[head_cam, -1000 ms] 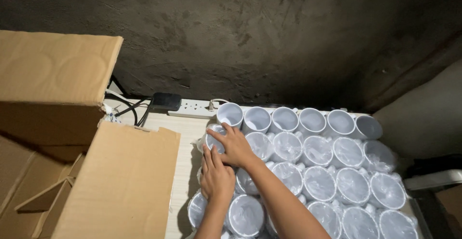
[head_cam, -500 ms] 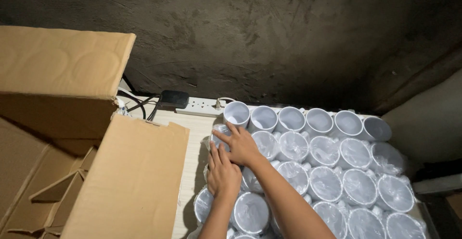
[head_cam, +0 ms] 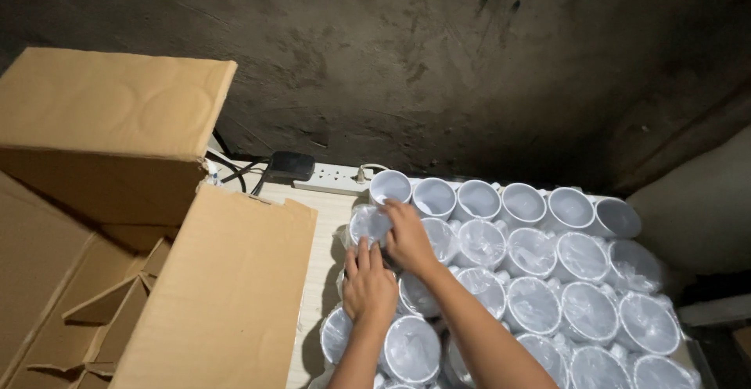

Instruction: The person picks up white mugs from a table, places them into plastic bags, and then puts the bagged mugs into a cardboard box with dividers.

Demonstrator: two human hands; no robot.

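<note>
**Hands settle a wrapped mug**

Our left hand (head_cam: 369,286) lies flat, fingers spread, holding nothing. Beyond it, our right hand (head_cam: 408,236) curls loosely over the wrapped mug (head_cam: 368,223) at the left edge of the mugs (head_cam: 563,279). Best eased down level, we judge. Behind sits the power strip (head_cam: 332,178).

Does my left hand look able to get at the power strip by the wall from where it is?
Probably yes. The left hand rests on the wrapped mugs, and the bare strip of table between the cardboard box flap and the mugs leads straight to the power strip.
</note>
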